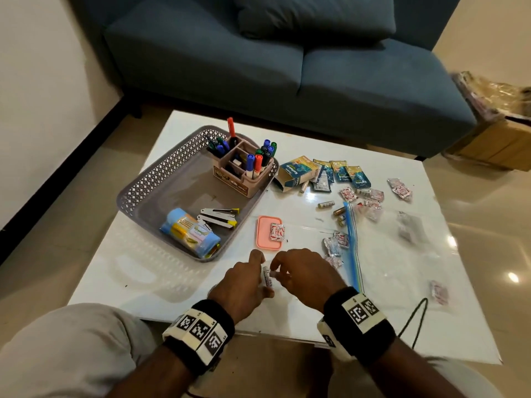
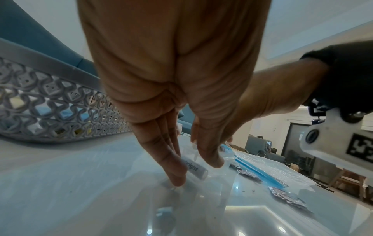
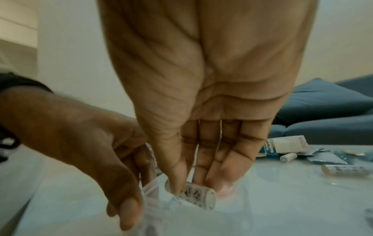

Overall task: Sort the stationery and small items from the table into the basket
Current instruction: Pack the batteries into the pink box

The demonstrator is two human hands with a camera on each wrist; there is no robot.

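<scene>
A small white battery [image 1: 267, 278] lies at the table's front centre, half inside a small clear plastic bag [image 3: 153, 191]. My right hand [image 1: 283, 268] pinches the battery [image 3: 191, 194] between thumb and fingertips at the bag's mouth. My left hand [image 1: 247, 282] holds the bag's edge, its fingers and thumb on either side of the battery [image 2: 194, 168]. The grey lattice basket [image 1: 135, 191] stands to the left and farther back. It holds a pink pen organiser [image 1: 244, 173], a blue roll [image 1: 189, 232] and staplers [image 1: 218, 218].
A pink lid [image 1: 264, 239] with a sweet on it lies just beyond my hands. To the right lie loose batteries [image 1: 326, 204], teal sachets [image 1: 339, 170], wrapped sweets [image 1: 373, 196] and a large zip bag [image 1: 388, 254]. A blue sofa [image 1: 258, 67] stands behind the table.
</scene>
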